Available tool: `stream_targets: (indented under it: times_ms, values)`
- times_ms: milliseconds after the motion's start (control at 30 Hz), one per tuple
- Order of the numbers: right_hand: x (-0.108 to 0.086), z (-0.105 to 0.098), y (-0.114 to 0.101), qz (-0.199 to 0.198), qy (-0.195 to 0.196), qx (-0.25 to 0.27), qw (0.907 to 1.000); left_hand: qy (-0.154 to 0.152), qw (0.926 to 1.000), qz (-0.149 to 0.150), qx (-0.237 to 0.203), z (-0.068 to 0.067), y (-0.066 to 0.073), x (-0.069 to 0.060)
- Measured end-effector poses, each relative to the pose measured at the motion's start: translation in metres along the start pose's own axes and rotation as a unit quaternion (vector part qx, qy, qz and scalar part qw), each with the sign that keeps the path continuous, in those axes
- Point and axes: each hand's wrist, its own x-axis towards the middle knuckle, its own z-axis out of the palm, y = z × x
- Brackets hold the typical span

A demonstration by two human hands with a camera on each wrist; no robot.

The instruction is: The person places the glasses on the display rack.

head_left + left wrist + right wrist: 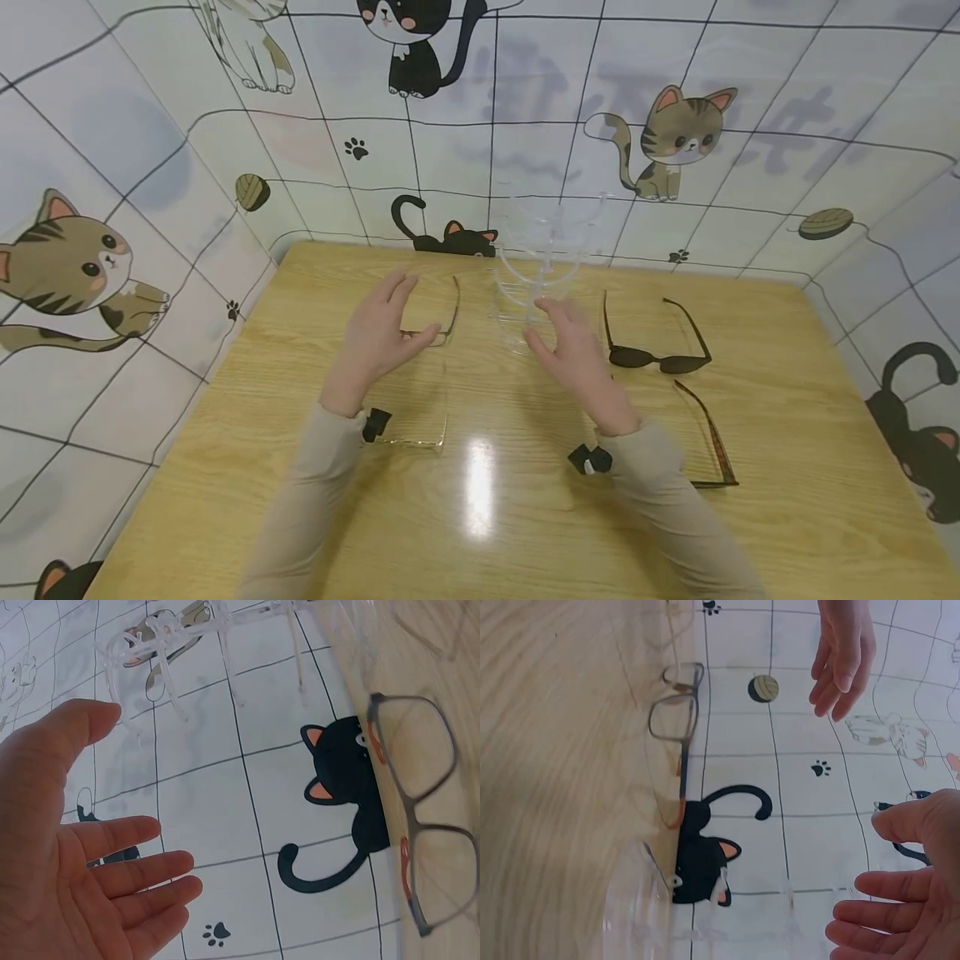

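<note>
Over the left part of the table my left hand [378, 333] is raised, fingers extended and thumb apart, with nothing in it. Behind it lie eyeglasses with a thin grey frame [409, 802] and reddish-brown temple tips, partly hidden by the hand in the head view. My right hand [576, 358] also holds nothing, its fingers loosely spread in front of a clear plastic tiered rack [542, 283]. Whether its fingertips touch the rack cannot be told from the head view; the right wrist view shows the palm and fingers [877, 915] relaxed.
Clear-framed glasses [411, 442] lie beneath the left wrist. To the right are dark sunglasses [630, 357] with temples unfolded, and nearer, glasses with a tortoiseshell temple [722, 454], partly covered by the right sleeve. Cat-patterned walls [450, 158] border the wooden table [795, 500].
</note>
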Motion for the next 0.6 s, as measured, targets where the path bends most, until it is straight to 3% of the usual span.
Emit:
stream_targets:
  times_ms: [267,467,600]
  values:
    - [-0.002,0.021,-0.009,-0.024,-0.013,0.024,0.9993,0.007,0.9999,-0.012,-0.002,-0.004,-0.021,-0.025]
    - [-0.005,0.034,-0.011,-0.042,-0.017,0.038,0.9983,-0.017,0.9987,-0.048,0.007,-0.005,-0.035,-0.047]
    - [-0.008,0.044,-0.014,-0.04,-0.036,0.045,0.9975,-0.05,0.9955,-0.08,0.012,-0.006,-0.041,-0.061]
